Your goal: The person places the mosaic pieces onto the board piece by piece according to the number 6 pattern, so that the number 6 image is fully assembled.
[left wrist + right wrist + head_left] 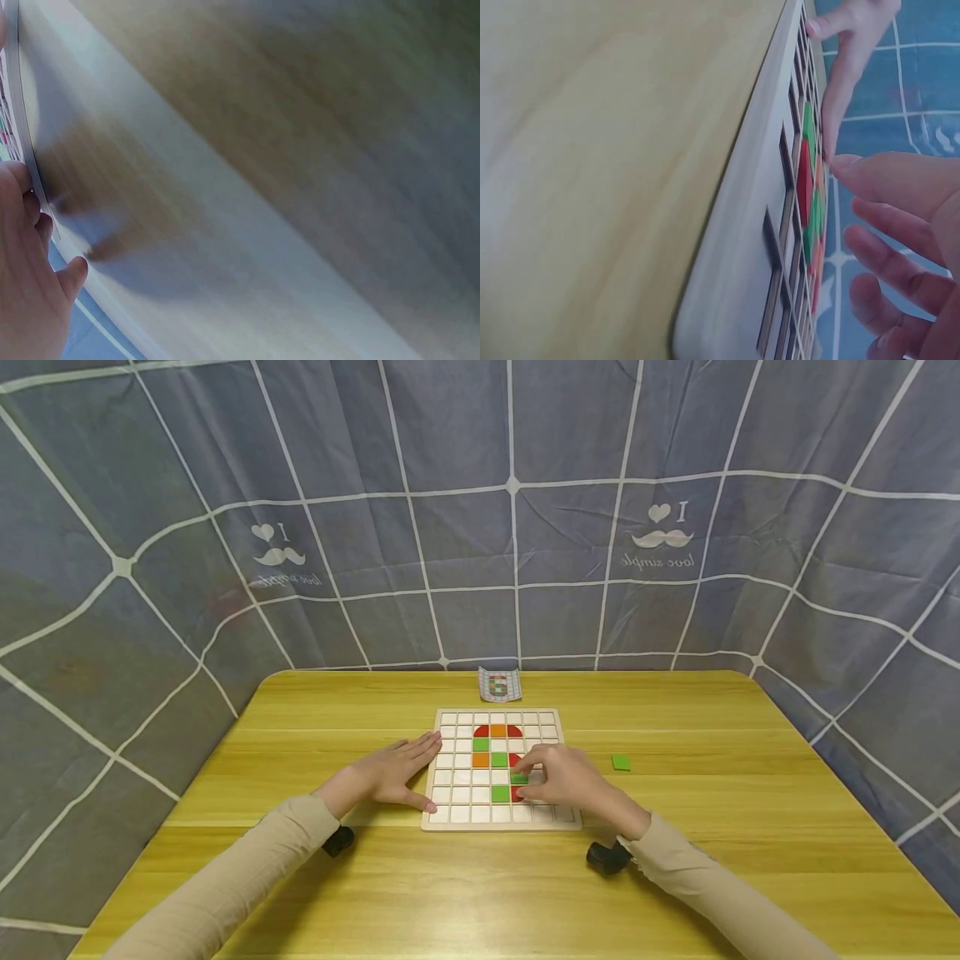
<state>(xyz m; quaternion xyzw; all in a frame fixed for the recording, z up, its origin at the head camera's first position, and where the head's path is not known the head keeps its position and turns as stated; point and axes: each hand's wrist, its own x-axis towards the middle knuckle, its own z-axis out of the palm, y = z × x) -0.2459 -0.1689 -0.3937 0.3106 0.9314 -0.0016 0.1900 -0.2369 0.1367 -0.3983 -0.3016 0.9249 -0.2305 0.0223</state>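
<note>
A pale square grid board [450, 823] lies on the table with red, orange and green tiles in some of its cells. My left hand [396, 770] is spread at the board's left side, fingertips and thumb on its edge. Over the middle right of the board is my right hand [562, 778], its bent fingers and thumb spread apart around a green tile [519, 778]. Just below that tile, a red tile [805, 180] sits in its cell near the thumb. Nothing shows between the thumb and fingers in the right wrist view.
A loose green tile [621, 762] lies on the table right of the board. Behind the board is a small printed pattern card [499, 685]. The wooden table [480, 893] ends at a grey-blue curtain [465, 543] with white lines.
</note>
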